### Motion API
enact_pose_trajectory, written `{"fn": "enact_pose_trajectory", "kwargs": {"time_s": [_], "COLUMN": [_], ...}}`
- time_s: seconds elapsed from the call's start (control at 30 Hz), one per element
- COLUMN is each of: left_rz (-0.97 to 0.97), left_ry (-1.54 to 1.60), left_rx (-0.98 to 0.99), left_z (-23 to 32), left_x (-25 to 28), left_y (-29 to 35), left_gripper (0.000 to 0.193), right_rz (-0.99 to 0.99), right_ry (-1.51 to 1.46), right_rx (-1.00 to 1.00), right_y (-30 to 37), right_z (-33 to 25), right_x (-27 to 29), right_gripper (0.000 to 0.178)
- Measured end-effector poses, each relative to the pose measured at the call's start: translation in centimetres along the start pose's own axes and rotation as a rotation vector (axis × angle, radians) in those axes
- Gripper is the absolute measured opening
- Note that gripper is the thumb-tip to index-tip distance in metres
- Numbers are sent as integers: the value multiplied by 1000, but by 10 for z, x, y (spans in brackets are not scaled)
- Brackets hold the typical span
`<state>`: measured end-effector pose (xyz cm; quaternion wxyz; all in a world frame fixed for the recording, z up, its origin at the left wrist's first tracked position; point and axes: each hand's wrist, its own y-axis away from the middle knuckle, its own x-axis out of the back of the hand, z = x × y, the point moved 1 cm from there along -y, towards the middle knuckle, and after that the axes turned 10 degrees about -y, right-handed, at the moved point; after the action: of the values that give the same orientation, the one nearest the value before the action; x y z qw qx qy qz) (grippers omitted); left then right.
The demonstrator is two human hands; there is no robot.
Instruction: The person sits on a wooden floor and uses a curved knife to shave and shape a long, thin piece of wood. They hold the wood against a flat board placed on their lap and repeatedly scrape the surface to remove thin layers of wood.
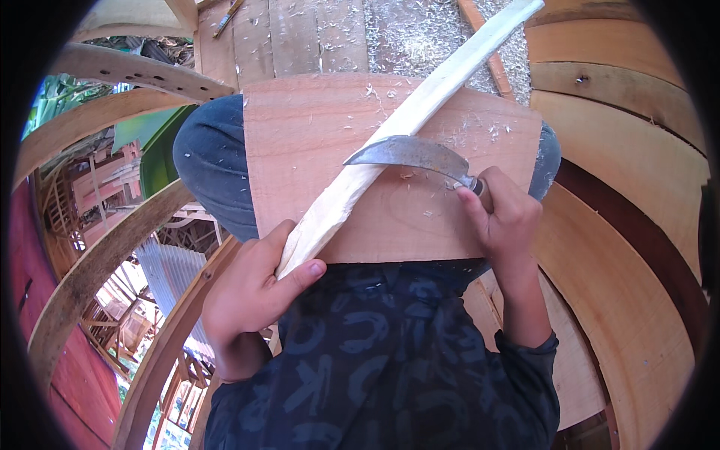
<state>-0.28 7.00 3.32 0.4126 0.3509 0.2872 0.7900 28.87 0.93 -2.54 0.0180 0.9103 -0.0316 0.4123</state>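
A long pale wooden stick [409,116], its surface shaved, slants from near my lap up to the far right. My left hand [262,281] is closed around its near end, thumb on top. In my right hand [504,214] is the handle of a sickle [412,152] with a curved, partly rusty blade. The blade lies across the stick near its middle, its tip pointing left. Under both, a flat reddish wooden board [300,150] rests over my legs, with a few shavings scattered on it.
Wood shavings [427,49] cover part of the plank floor [296,45] ahead. A pencil-like thin tool [227,19] lies at the far left. Plank walls [622,142] close in on the right. Open slats [105,262] on the left show corrugated sheet [172,274] beyond.
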Motion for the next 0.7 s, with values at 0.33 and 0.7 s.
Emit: {"fn": "enact_pose_trajectory", "kwargs": {"time_s": [0.33,0.7], "left_rz": [-46,-95], "left_ry": [18,69], "left_rx": [-42,-17], "left_z": [-2,0], "left_x": [5,4], "left_y": [-3,-2], "left_gripper": [50,49], "right_rz": [260,2], "right_ry": [26,-50], "right_rx": [-388,57], "right_y": [-17,7], "right_z": [68,-4], "right_x": [47,-9], "right_gripper": [38,41]}}
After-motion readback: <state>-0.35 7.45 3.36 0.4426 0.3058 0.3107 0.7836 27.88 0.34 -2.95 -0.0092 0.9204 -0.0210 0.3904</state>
